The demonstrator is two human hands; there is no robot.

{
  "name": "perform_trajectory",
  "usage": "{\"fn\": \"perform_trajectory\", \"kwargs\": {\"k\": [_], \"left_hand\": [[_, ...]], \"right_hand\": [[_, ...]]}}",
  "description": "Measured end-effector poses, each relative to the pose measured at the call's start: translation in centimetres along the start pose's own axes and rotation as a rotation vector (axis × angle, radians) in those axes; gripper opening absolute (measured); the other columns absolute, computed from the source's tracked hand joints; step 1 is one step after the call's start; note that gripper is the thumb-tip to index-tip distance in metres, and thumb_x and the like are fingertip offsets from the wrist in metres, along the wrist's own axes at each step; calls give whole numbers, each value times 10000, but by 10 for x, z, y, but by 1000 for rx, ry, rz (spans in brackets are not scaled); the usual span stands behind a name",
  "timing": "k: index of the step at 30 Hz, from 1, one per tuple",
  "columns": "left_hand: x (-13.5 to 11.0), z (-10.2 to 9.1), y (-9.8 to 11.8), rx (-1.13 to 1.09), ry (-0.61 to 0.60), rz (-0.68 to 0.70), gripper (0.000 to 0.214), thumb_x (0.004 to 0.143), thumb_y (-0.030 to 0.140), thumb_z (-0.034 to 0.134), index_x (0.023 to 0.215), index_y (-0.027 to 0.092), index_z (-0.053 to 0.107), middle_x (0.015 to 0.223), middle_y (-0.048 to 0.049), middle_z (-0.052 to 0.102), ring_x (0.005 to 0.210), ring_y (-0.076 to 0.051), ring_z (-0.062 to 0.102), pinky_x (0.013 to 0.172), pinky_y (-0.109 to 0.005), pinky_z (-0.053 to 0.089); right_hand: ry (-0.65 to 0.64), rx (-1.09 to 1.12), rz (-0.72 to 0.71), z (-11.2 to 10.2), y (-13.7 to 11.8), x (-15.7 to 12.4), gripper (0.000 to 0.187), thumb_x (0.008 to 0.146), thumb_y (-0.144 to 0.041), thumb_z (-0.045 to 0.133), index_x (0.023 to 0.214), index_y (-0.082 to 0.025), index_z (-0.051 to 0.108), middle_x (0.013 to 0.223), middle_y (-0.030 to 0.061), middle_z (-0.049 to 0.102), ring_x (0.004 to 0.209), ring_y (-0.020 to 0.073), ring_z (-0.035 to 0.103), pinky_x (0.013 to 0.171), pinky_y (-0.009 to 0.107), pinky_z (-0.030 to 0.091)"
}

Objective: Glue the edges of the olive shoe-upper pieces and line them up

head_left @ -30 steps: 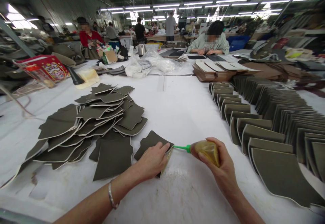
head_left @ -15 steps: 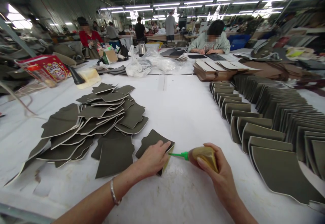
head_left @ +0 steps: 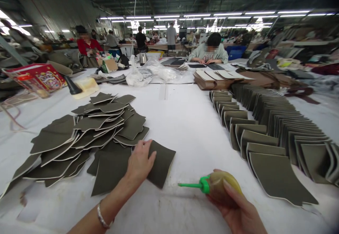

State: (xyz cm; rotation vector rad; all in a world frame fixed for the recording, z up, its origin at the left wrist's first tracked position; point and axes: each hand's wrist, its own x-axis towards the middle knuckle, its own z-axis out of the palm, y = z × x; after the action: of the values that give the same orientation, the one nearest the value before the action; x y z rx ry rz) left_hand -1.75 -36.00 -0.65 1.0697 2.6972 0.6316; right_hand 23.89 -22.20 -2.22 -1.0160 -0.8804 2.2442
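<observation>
Left hand (head_left: 141, 159), fingers loosely spread, lies over the panel (head_left: 163, 161) at its nine-o'clock edge; right hand (head_left: 237, 205) curls round the bottle (head_left: 221, 185), at the panel's four o'clock; pile (head_left: 99, 128) at ten.

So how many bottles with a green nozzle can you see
1: the green-nozzled bottle, held in the right hand, pointing toward the dark piece at the left hand. Others may be hidden.

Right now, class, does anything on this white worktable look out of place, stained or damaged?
Yes: at lower left, a brownish mark beside a greyish, possibly torn patch stands out against the white worktable. The left heap of olive panels lies jumbled at different angles, untidy compared with the orderly rows of panels at right.
</observation>
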Motion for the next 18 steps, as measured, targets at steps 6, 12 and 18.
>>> {"fn": "perform_trajectory", "kwargs": {"k": [6, 12, 18], "left_hand": [[15, -13, -20, -287, -237, -189, 223, 693, 285, 647, 866, 147, 620, 809, -60, 633, 817, -241, 608, 697, -295, 425], [12, -55, 4, -937, -315, -294, 329, 593, 409, 735, 720, 159, 563, 639, 17, 603, 561, -122, 549, 496, -187, 359], [15, -67, 31, -1008, -288, -280, 386, 534, 383, 789, 705, 171, 517, 530, 82, 485, 408, -35, 373, 388, -135, 167]], "right_hand": [[59, 28, -71, -1, -10, -11, 311, 793, -378, 691, 1080, -261, 668, 1114, 39, 696, 1008, 273, 645, 800, 389, 568], [93, -110, -204, 14, -12, -12, 425, 727, -395, 752, 1094, -247, 596, 1017, 64, 686, 948, 296, 642, 767, 418, 561], [15, -164, -198, 26, -10, -20, 523, 677, -420, 792, 1099, -259, 527, 869, 11, 651, 790, 208, 604, 649, 301, 522]]}}
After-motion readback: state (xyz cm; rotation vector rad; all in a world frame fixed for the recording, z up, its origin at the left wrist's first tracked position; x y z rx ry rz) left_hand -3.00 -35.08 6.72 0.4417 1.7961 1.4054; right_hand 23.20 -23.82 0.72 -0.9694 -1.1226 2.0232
